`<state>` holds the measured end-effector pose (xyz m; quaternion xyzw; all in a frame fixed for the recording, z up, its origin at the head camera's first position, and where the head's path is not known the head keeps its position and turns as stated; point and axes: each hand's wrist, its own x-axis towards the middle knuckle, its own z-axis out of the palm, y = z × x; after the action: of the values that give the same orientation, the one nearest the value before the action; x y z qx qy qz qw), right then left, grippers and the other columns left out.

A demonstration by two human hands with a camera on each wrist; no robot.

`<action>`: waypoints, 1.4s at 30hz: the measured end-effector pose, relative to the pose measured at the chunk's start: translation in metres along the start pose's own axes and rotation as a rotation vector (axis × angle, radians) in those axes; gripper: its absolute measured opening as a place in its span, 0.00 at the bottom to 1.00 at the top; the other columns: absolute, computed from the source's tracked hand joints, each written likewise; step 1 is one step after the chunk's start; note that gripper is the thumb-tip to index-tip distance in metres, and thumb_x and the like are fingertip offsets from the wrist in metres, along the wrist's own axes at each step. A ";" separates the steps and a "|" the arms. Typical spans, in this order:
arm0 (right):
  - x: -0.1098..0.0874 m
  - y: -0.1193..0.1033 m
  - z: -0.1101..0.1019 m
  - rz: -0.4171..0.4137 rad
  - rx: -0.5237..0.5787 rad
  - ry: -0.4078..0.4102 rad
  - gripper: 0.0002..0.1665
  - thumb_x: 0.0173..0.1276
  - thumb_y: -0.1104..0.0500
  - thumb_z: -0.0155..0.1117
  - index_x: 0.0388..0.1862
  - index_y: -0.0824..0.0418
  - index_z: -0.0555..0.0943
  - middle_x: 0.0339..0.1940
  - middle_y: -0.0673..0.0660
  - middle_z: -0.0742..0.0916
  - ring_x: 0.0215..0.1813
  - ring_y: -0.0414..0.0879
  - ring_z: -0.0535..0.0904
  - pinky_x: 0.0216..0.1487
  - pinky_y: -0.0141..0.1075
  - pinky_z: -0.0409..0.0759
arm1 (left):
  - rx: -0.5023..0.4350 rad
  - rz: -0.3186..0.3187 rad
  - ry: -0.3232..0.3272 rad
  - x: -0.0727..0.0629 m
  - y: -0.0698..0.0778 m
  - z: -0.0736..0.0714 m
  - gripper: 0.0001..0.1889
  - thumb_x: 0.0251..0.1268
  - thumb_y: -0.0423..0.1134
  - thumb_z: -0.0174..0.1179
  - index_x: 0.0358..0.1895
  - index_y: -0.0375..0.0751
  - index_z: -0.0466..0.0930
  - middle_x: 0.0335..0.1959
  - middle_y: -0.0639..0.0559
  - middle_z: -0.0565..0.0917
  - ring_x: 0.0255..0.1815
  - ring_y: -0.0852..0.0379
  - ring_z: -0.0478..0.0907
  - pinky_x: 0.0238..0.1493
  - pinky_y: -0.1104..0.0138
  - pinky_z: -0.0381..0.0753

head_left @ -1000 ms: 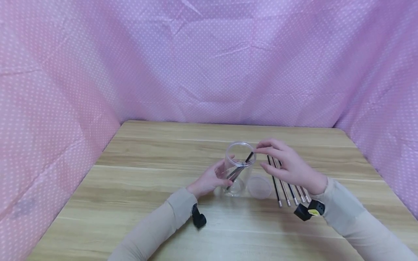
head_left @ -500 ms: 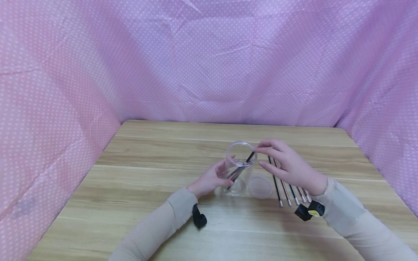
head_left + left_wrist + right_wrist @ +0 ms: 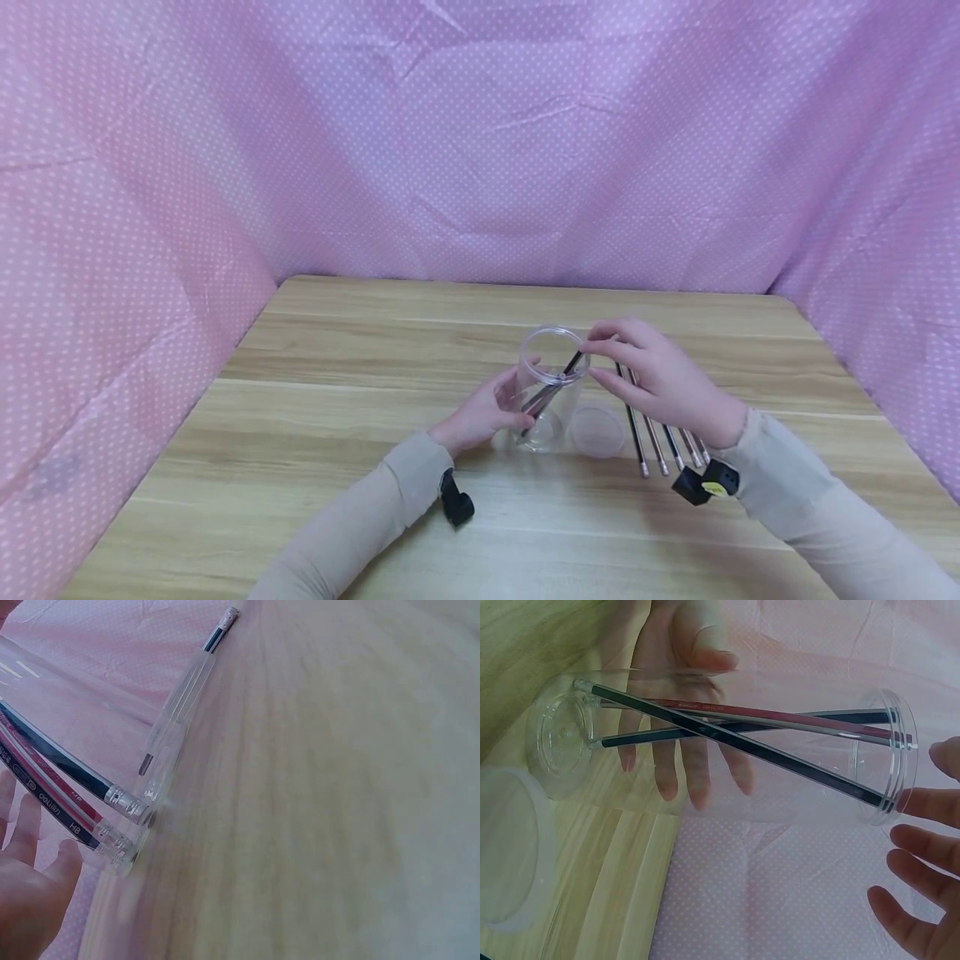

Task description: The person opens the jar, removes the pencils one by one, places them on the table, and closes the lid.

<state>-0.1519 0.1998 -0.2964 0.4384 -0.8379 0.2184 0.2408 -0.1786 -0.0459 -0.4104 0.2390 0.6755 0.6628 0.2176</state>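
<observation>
A clear plastic jar [image 3: 551, 392] stands upright on the wooden table. My left hand [image 3: 487, 412] grips it from the left side, and in the left wrist view the fingers [image 3: 22, 832] lie against its wall. Inside, a red pencil [image 3: 780, 720] and two dark pencils lean at a slant with their eraser ends down, crossing one another. At the jar's right rim is my right hand [image 3: 660, 379], fingers loosely bent; in the right wrist view one fingertip [image 3: 911, 802] is right at the rim, with the thumb apart from it.
A round translucent lid [image 3: 597, 430] lies just right of the jar. Beyond it, several pencils [image 3: 633, 425] lie in a row on the table [image 3: 360, 350], partly under my right hand. Pink dotted cloth [image 3: 480, 167] surrounds the table's back and sides.
My right hand has shifted slightly left, and its thumb has come closer to the jar's rim. The left hand, jar and pencils stay where they were.
</observation>
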 end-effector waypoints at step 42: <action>0.049 -0.010 0.016 0.324 0.205 -0.123 0.06 0.53 0.68 0.71 0.28 0.61 0.83 0.46 0.65 0.86 0.55 0.61 0.78 0.59 0.56 0.75 | 0.035 -0.062 0.052 -0.002 0.002 -0.001 0.41 0.55 0.26 0.63 0.73 0.43 0.55 0.72 0.45 0.63 0.74 0.47 0.56 0.76 0.52 0.50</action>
<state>-0.1715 0.1542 -0.2784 0.3326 -0.8840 0.3113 0.1047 -0.1776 -0.0478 -0.4088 0.2043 0.6994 0.6498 0.2164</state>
